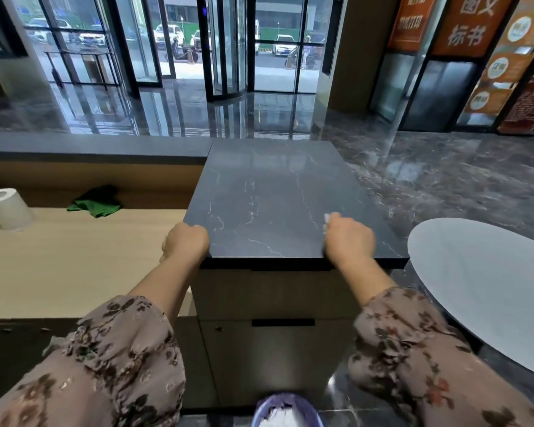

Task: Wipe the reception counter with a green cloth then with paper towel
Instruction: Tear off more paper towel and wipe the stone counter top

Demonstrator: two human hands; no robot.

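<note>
Counter (pixel 269 198) getting its paper pass, right hand (pixel 349 238) working the near edge.

The dark marbled top sits straight ahead, glossy with pale veins, no smears I can make out. The right hand is clenched around a small wad of paper towel (pixel 328 217), only a white corner peeking past the knuckles, pressed on the near right part of the slab. The left hand (pixel 185 241) curls over the near left corner, bracing and holding nothing else. To do this well, I'd say: flatten the wad for more contact, run overlapping strokes from the far edge back, and finish along the front lip. The green cloth (pixel 94 204) lies crumpled on the lower wooden desk (pixel 74 257) to the left, well apart, near the paper roll (pixel 8 209).
</note>
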